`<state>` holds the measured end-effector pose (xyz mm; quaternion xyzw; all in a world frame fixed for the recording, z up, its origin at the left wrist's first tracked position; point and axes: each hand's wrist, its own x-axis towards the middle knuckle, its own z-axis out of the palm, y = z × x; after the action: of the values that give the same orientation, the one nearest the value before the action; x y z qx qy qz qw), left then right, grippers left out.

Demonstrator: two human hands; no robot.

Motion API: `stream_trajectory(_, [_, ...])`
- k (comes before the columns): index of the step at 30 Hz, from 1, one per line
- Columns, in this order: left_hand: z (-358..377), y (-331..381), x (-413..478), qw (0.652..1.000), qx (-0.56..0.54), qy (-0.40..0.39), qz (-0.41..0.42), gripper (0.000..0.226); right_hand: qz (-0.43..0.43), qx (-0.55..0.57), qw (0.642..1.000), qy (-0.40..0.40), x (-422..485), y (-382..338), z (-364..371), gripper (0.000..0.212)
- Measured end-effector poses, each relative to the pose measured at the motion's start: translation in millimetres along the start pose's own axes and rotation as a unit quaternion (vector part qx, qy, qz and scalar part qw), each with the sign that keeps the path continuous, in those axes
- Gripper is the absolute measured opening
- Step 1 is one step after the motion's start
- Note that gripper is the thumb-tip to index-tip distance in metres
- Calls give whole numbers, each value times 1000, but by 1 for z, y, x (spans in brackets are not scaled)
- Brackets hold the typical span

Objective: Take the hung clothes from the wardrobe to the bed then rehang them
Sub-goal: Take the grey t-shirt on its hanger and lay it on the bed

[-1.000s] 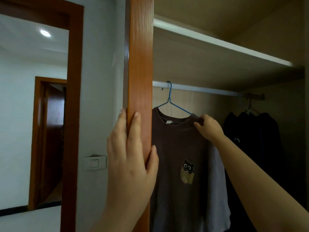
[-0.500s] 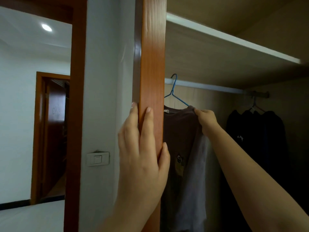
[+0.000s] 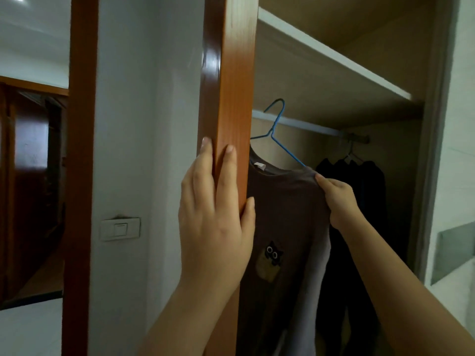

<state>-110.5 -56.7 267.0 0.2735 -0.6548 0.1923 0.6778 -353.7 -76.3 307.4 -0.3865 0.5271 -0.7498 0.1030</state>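
Inside the wardrobe, one soft brown T-shirt (image 3: 285, 214) with a small owl patch hangs on one thin blue wire hanger (image 3: 276, 127) by the white rail (image 3: 308, 125). The right hand (image 3: 339, 199) pinches the shirt's shoulder with curled fingers. The left hand (image 3: 213, 227) lies with straight fingers on the glossy wooden door edge (image 3: 228, 73). Dark clothes (image 3: 359, 181) hang further right.

Bare to the frame's lower edge, a person's left forearm (image 3: 185, 317) and right forearm (image 3: 401, 291) show unclothed skin throughout; the left grip (image 3: 213, 227) has short, rounded nails; the right grip (image 3: 339, 199) shows one short thumbnail.
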Motion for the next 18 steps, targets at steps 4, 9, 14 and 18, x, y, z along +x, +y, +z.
stream_trajectory(4, [-1, 0, -3, 999, -28, -5, 14, 57, 10, -56, 998, 21, -54, -8, -34, 26])
stream_trajectory(9, [-8, 6, -29, 995, -78, -12, 65, 45, 52, -114, 990, 64, -130, -21, -75, 20])
stream_trajectory(14, [-21, 31, -82, 956, -255, -103, 105, 43, 98, -173, 972, 121, -211, -29, -126, 21])
stream_trajectory(18, [-7, 51, -113, 898, -363, -247, 27, 49, 108, -184, 959, 189, -285, -57, -163, 28])
